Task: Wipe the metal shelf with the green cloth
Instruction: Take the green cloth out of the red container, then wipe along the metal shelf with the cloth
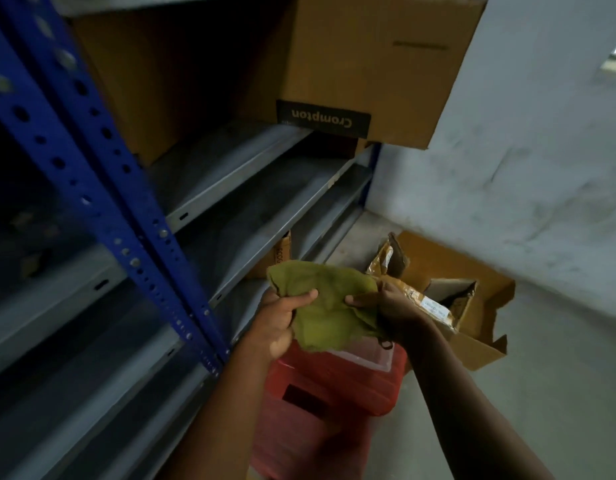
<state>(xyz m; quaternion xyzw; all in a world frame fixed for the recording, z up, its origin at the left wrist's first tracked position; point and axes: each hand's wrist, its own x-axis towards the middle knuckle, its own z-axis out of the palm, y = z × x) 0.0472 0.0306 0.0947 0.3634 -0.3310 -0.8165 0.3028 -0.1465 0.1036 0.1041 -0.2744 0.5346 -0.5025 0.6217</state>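
Observation:
Both my hands hold the green cloth [325, 303] in front of me, away from the shelving. My left hand [277, 322] pinches its left edge and my right hand [391, 306] grips its right edge, with the cloth stretched between them. The grey metal shelf [261, 188] runs along the left, several tiers deep, between blue perforated uprights [102, 188]. The cloth does not touch any shelf board.
A large cardboard box marked Crompton [362, 74] sits on an upper tier. An open cardboard box [472, 306] with packets lies on the floor by the white wall. A red container [334, 386] stands below my hands. A small carton [282, 251] rests on a lower tier.

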